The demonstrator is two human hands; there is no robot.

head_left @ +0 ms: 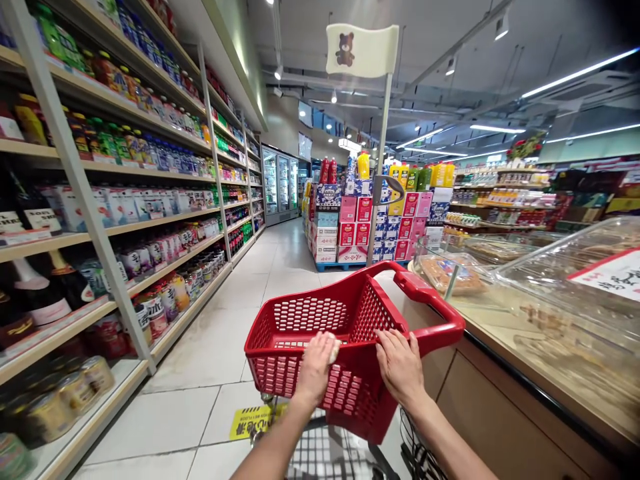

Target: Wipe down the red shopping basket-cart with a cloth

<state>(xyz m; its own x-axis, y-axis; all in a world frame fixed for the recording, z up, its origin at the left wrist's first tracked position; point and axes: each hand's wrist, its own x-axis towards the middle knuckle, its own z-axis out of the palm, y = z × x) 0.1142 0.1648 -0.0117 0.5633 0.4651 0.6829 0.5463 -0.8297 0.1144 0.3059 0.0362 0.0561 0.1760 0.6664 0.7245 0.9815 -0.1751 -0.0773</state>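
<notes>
A red plastic shopping cart (300,313) with a perforated basket stands sideways in front of me, its handle to the right. My left hand (316,367) is closed at the near side of the basket, around a small whitish wad (334,348) that looks like a crumpled cloth or tissue. Over the near rim, close to the handle end, bend the fingers of my right hand (400,363), gripping the cart's edge. No goods show inside the visible part of the basket. A pole with a white bear flag (363,50) rises behind the handle.
Drink shelves (165,173) line the left side. On the right runs a counter (530,360) with clear covers over food. Stacked drink cartons (355,233) stand ahead. A yellow floor sign (250,421) and a grey wire cart (325,453) are below.
</notes>
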